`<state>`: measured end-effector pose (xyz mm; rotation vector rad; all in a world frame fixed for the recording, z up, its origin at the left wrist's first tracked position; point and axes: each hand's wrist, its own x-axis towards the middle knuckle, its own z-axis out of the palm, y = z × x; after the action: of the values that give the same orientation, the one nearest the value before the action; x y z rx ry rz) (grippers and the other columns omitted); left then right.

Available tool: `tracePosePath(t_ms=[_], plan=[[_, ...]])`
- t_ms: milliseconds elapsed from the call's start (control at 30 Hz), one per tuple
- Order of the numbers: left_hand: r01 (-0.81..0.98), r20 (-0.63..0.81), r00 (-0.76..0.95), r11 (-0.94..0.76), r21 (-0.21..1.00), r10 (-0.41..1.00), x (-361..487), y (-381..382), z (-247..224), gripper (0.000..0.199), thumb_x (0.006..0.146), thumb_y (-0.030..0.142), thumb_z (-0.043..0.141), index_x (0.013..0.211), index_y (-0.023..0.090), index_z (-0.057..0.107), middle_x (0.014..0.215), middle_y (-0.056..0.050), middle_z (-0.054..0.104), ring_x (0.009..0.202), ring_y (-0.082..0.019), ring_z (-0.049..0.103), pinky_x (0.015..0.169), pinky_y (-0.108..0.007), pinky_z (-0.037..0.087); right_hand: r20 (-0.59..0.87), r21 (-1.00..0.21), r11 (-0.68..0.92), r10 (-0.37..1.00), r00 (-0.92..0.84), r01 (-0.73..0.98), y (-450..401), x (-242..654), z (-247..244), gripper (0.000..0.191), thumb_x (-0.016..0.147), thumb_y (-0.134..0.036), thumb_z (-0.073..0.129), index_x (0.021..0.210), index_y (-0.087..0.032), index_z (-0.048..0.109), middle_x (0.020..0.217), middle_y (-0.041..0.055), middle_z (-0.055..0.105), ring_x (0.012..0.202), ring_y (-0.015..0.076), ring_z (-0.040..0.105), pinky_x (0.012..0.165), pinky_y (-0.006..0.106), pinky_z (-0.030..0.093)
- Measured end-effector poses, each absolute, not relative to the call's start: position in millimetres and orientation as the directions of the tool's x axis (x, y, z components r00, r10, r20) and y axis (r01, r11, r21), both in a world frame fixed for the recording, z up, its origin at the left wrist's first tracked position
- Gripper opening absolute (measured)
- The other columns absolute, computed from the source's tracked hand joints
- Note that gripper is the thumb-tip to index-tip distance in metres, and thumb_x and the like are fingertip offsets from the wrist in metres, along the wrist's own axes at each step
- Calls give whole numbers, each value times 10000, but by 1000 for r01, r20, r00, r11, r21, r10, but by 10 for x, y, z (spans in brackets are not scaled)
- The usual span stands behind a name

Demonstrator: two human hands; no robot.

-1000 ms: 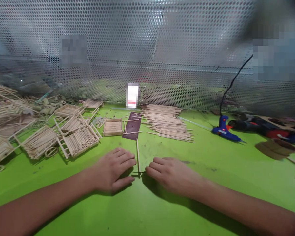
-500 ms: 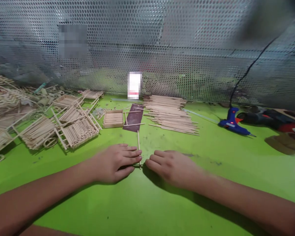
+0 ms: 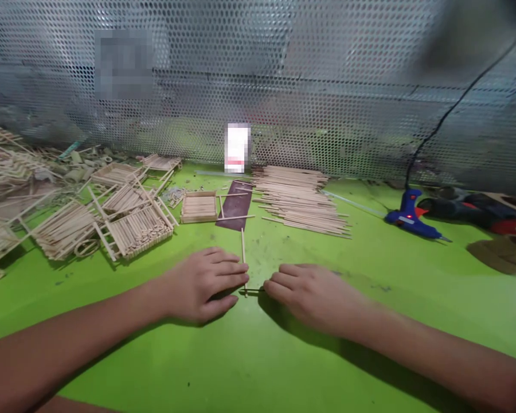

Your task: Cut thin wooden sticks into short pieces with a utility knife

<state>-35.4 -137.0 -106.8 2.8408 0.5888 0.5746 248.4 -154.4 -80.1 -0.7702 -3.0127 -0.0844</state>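
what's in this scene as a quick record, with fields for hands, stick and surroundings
left hand: fingertips at a thin stick, thumb apart
right hand: closed on a thin dark rod
thin stick: lies pointing away, near end crossing the thin dark rod
beyond: stick pile, dark sheet, small wooden tray
far right: blue glue gun
surface: green table

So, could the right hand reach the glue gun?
Probably yes: only green tabletop shows between the right hand and the glue gun, though that hand seems to hold a thin dark rod.

You face a perforated silvery screen (image 3: 335,63) across the upper frame; a green tabletop (image 3: 258,361) spans the lower frame.
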Motion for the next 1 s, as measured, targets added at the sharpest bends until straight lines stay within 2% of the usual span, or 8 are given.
tracePosePath(t_ms=[133, 267, 500, 633, 733, 833, 933, 1000], plan=[[392, 364, 843, -916, 86, 395, -264, -1376, -1048, 230, 1076, 296, 521, 1018, 164, 701, 954, -61, 728, 870, -208, 617, 814, -375, 457, 79, 37, 884, 463, -883, 466, -1539, 2483, -810, 178, 901, -43, 611, 995, -191, 643, 834, 4, 701, 759, 191, 597, 663, 320, 409], [358, 379, 868, -933, -28, 321, -160, -1358, -1046, 230, 1053, 236, 556, 843, 186, 635, 818, -25, 646, 797, -194, 535, 724, -365, 366, 94, 30, 891, 448, -889, 452, -1548, 2501, -808, 175, 907, -33, 586, 976, -185, 638, 812, 11, 688, 726, 190, 575, 663, 322, 407], [321, 324, 894, -947, 17, 309, -176, -1352, -1004, 131, 992, 176, 611, 863, 185, 634, 848, -33, 657, 828, -205, 532, 715, -383, 363, 124, 39, 900, 427, -895, 435, -1524, 2462, -874, 216, 883, -10, 531, 983, -164, 645, 849, 53, 694, 760, 212, 594, 737, 348, 453], [358, 328, 876, -933, 49, 353, -323, -1367, -984, 120, 945, 153, 636, 833, 187, 613, 796, -24, 625, 783, -199, 511, 687, -373, 350, 95, 2, 900, 435, -896, 437, -1512, 2317, -888, 180, 868, -21, 586, 959, -171, 627, 819, 26, 674, 729, 194, 578, 711, 330, 439], [374, 357, 863, -927, 20, 356, -371, -1382, -987, 134, 949, 184, 635, 819, 187, 604, 785, -20, 616, 753, -194, 508, 684, -366, 352, 93, 21, 891, 450, -888, 454, -1520, 2247, -890, 160, 883, -32, 610, 960, -171, 619, 821, 16, 671, 729, 187, 572, 715, 326, 431], [394, 349, 858, -919, 27, 378, -370, -1389, -997, 129, 994, 288, 617, 932, 179, 647, 878, -33, 676, 791, -205, 558, 742, -381, 405, 117, 61, 893, 436, -892, 445, -1530, 2254, -883, 117, 912, -66, 623, 961, -172, 619, 821, 14, 674, 735, 189, 565, 713, 328, 420], [406, 330, 849, -909, 89, 412, -374, -1390, -1007, 303, 1041, 383, 578, 1239, 160, 636, 1169, -74, 734, 1017, -240, 641, 927, -414, 459, 162, 123, 901, 395, -904, 416, -1543, 2336, -848, 82, 963, -98, 600, 977, -173, 627, 817, 9, 684, 733, 184, 564, 725, 329, 412], [405, 327, 848, -908, 112, 418, -384, -1387, -1011, 423, 1078, 424, 518, 1404, 160, 561, 1360, -97, 695, 1184, -263, 634, 1051, -444, 440, 206, 176, 894, 375, -904, 411, -1552, 2411, -817, 106, 989, -97, 564, 1013, -170, 638, 825, 11, 694, 730, 180, 565, 734, 333, 409]])
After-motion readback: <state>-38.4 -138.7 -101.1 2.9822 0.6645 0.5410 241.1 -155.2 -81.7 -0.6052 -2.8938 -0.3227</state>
